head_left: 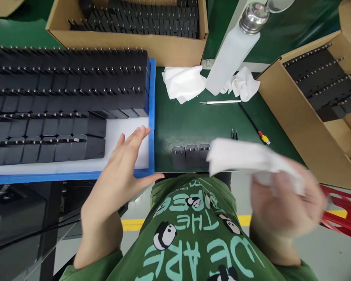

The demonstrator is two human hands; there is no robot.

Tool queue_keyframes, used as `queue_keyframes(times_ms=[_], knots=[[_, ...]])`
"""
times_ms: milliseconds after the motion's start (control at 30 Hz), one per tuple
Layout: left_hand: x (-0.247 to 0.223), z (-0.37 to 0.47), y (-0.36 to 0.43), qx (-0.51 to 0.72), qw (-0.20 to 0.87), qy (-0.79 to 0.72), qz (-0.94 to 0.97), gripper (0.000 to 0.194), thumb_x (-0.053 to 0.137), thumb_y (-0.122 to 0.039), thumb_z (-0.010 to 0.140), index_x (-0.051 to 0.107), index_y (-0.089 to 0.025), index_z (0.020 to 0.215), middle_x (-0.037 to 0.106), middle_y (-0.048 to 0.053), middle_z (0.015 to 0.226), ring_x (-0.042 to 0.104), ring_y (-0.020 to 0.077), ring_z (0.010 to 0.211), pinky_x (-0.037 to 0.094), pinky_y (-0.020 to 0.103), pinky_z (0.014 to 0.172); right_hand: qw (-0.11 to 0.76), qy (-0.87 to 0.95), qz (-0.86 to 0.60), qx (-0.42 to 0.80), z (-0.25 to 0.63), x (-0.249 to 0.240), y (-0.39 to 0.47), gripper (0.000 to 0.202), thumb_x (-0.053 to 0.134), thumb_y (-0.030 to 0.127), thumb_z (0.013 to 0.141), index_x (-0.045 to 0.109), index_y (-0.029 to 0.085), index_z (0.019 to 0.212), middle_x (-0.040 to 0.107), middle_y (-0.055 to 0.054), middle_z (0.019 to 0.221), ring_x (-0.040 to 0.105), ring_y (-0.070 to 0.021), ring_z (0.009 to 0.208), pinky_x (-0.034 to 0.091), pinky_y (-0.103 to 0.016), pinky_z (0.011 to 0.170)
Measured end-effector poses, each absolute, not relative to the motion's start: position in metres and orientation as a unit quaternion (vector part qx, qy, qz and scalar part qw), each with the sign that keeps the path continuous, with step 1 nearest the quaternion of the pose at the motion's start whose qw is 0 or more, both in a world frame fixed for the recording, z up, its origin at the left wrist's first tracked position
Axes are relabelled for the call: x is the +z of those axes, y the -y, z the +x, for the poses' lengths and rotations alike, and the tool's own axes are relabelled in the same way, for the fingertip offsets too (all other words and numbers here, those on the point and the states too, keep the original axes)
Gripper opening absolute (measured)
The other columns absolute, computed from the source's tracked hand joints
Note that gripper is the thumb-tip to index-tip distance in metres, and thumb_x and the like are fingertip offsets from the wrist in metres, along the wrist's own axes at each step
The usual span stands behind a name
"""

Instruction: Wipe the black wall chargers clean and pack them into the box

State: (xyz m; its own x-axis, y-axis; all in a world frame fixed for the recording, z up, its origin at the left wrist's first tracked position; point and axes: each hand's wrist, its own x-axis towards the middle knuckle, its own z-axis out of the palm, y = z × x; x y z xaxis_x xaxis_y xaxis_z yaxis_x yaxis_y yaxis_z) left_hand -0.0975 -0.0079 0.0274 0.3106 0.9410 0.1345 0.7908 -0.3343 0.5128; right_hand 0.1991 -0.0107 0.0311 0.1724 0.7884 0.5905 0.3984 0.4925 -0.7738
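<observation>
My left hand (119,175) is open, fingers stretched out, over the right front corner of a blue-rimmed tray (152,117). Rows of black plug adapters (117,82) with metal prongs fill most of that tray. A white cloth (240,156) is gripped in my right hand (289,199), which is blurred, at the front right of the table. Between my hands, several black adapters (191,157) stand in a row at the green table's (178,121) front edge. The cloth's left end hangs beside the rightmost one and partly hides it.
Cardboard boxes with more adapters stand at the back (128,45) and right (307,136). A white bottle (234,54) stands at the back, between crumpled white cloths (183,82). A thin white tool (222,102) and a black cable (251,119) lie on the table.
</observation>
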Motion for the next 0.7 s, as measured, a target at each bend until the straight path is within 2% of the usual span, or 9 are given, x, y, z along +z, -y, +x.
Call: queue_keyframes(times_ms=[33, 67, 100, 233, 300, 433, 533, 633, 700], knots=[[0.027, -0.099, 0.008, 0.207, 0.178, -0.547, 0.792, 0.094, 0.066, -0.049, 0.092, 0.004, -0.031, 0.162, 0.041, 0.011, 0.16, 0.041, 0.0337, 0.147, 0.024, 0.061, 0.125, 0.65, 0.585, -0.483, 0.032, 0.207, 0.029, 0.014, 0.049, 0.05, 0.001, 0.087, 0.075, 0.027, 0.12, 0.077, 0.004, 0.103, 0.075, -0.0235, 0.086, 0.066, -0.037, 0.069], [0.024, -0.1, 0.008, 0.202, 0.183, -0.539, 0.797, 0.092, 0.065, -0.048, 0.093, 0.006, -0.031, 0.162, 0.044, 0.011, 0.158, 0.042, 0.0328, 0.146, 0.024, 0.061, 0.125, 0.661, 0.58, -0.47, -0.074, 0.214, 0.025, 0.017, 0.047, 0.053, 0.0, 0.084, 0.076, 0.024, 0.118, 0.078, 0.003, 0.1, 0.075, -0.0244, 0.084, 0.066, -0.037, 0.07], [0.021, -0.098, 0.006, 0.197, 0.193, -0.527, 0.804, 0.089, 0.064, -0.047, 0.095, 0.007, -0.03, 0.161, 0.047, 0.011, 0.156, 0.043, 0.0321, 0.146, 0.024, 0.061, 0.125, 0.623, 0.619, -0.463, -0.121, 0.218, 0.02, 0.021, 0.049, 0.054, 0.0, 0.083, 0.074, 0.022, 0.123, 0.078, 0.001, 0.105, 0.075, -0.0255, 0.09, 0.066, -0.037, 0.077], [0.006, -0.084, -0.002, 0.183, 0.244, -0.489, 0.817, 0.083, 0.062, -0.039, 0.097, 0.009, -0.03, 0.161, 0.059, 0.008, 0.146, 0.047, 0.0287, 0.144, 0.021, 0.061, 0.125, 0.284, 0.846, -0.45, 0.002, 0.206, -0.006, 0.037, 0.07, 0.043, 0.001, 0.089, 0.036, 0.017, 0.157, 0.061, -0.01, 0.141, 0.059, -0.0262, 0.131, 0.051, -0.044, 0.113], [-0.001, -0.079, -0.005, 0.187, 0.258, -0.485, 0.814, 0.082, 0.063, -0.036, 0.097, 0.011, -0.03, 0.161, 0.062, 0.007, 0.143, 0.051, 0.0264, 0.141, 0.022, 0.058, 0.126, 0.227, 0.869, -0.44, -0.001, 0.188, -0.018, 0.04, 0.071, 0.037, 0.0, 0.089, 0.029, 0.012, 0.159, 0.056, -0.013, 0.145, 0.049, -0.0248, 0.14, 0.045, -0.044, 0.118], [-0.009, -0.077, -0.008, 0.204, 0.262, -0.482, 0.811, 0.079, 0.06, -0.031, 0.097, 0.013, -0.027, 0.16, 0.064, 0.008, 0.14, 0.055, 0.025, 0.137, 0.025, 0.055, 0.126, 0.233, 0.899, -0.369, 0.029, 0.142, -0.023, 0.033, 0.056, 0.036, 0.006, 0.092, 0.049, 0.005, 0.146, 0.053, -0.014, 0.147, 0.045, -0.0251, 0.144, 0.04, -0.039, 0.121], [-0.009, -0.083, -0.006, 0.183, 0.258, -0.483, 0.817, 0.074, 0.048, -0.026, 0.1, 0.006, -0.026, 0.162, 0.058, 0.011, 0.146, 0.047, 0.0268, 0.144, 0.017, 0.061, 0.126, 0.263, 0.91, -0.254, 0.194, 0.127, -0.007, 0.019, 0.044, 0.035, 0.01, 0.097, 0.062, 0.007, 0.132, 0.063, -0.011, 0.138, 0.055, -0.02, 0.135, 0.042, -0.035, 0.12], [-0.004, -0.094, 0.0, 0.179, 0.227, -0.499, 0.817, 0.081, 0.053, -0.041, 0.1, 0.002, -0.029, 0.162, 0.046, 0.013, 0.156, 0.034, 0.0327, 0.15, 0.012, 0.066, 0.125, 0.29, 0.821, -0.269, 0.412, 0.147, 0.02, 0.01, 0.043, 0.029, 0.012, 0.103, 0.062, 0.018, 0.13, 0.071, -0.005, 0.126, 0.068, -0.0133, 0.117, 0.057, -0.029, 0.102], [0.001, -0.1, 0.005, 0.193, 0.202, -0.519, 0.808, 0.09, 0.059, -0.053, 0.095, 0.004, -0.03, 0.162, 0.042, 0.013, 0.159, 0.036, 0.0353, 0.149, 0.014, 0.066, 0.124, 0.365, 0.721, -0.402, 0.431, 0.174, 0.034, 0.013, 0.043, 0.029, 0.012, 0.103, 0.061, 0.021, 0.131, 0.072, -0.006, 0.123, 0.072, -0.0174, 0.107, 0.063, -0.032, 0.086]])
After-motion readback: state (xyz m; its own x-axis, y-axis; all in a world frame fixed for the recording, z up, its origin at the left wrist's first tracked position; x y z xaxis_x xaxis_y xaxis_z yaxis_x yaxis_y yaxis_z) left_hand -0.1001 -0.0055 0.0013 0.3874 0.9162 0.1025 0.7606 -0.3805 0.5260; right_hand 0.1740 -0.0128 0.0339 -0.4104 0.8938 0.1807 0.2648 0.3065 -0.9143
